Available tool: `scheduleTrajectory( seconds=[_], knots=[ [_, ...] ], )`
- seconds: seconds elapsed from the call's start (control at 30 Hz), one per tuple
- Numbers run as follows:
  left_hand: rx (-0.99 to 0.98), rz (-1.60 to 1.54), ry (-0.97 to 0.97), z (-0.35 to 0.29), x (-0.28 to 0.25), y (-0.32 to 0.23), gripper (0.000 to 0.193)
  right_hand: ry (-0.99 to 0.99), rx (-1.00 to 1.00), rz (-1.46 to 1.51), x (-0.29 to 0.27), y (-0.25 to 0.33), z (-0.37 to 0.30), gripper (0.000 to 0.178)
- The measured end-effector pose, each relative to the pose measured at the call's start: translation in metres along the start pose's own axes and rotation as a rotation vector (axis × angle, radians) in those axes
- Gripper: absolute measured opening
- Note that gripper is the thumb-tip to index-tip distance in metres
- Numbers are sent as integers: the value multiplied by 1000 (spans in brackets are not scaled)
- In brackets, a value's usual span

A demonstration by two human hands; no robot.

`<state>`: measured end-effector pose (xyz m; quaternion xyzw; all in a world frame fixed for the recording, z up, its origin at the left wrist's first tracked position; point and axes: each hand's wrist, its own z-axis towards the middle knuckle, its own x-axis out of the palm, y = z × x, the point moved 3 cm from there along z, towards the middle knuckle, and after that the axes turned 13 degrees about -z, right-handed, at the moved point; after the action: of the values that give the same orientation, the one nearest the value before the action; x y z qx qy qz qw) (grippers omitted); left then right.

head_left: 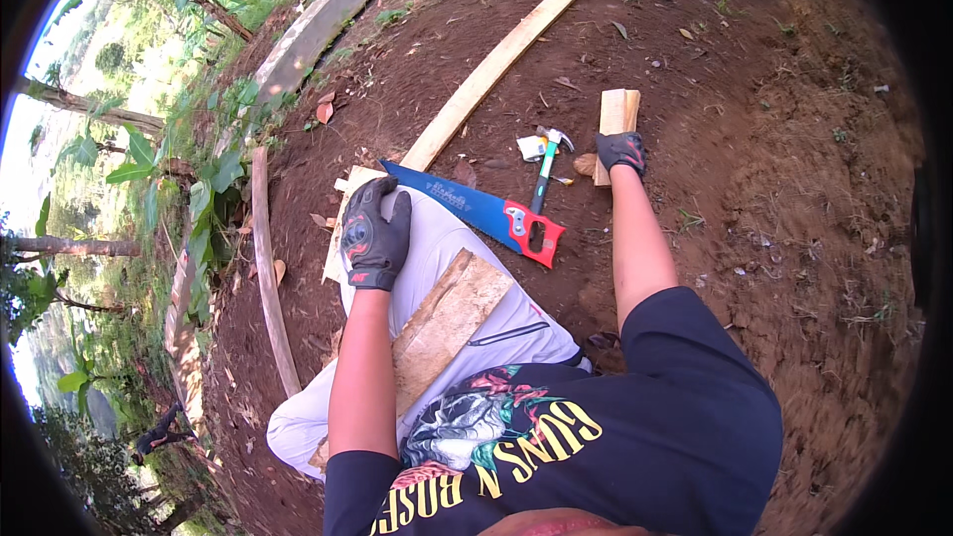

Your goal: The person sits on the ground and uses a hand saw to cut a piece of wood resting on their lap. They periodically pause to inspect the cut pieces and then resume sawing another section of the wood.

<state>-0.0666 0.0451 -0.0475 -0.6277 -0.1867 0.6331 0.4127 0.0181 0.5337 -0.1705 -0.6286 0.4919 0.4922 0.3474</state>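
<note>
My left hand (377, 238), in a dark glove, rests on my bent knee in light grey trousers, its fingers laid over the cloth with nothing held. Out to the right, my gloved right hand (623, 154) grips short wood blocks (618, 109) just above the soil; its fingers are partly hidden. Between the hands lies a handsaw (457, 202) with a blue blade and red handle. A claw hammer (545, 174) with a green and black handle is on the ground beyond the saw's handle. Across my lap is a rough short board (452, 323).
A long plank (511, 55) runs from near my knee to the far side. Pale wood pieces (342, 223) lie beside the knee. A small white packet (531, 148) sits by the hammer. At left, a curved pole (265, 268) lies before plants; a concrete edge (318, 25) stands behind.
</note>
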Motion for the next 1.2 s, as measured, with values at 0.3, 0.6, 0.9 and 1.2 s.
scheduleTrajectory(
  seconds=[0.3,0.6,0.9,1.2],
  knots=[
    [-12,-6,0,-1,-5,-2,36,-144,25,-92,5,22,-31,88],
    [-67,-65,23,-2,-1,-7,43,-152,-398,-3,-41,-18,-57,84],
    [-325,-224,103,0,-21,-37,110,-148,-685,421,-75,78,-143,84],
    [-108,-386,54,-6,-32,-69,137,-180,-819,729,-94,118,-243,86]
  ],
)
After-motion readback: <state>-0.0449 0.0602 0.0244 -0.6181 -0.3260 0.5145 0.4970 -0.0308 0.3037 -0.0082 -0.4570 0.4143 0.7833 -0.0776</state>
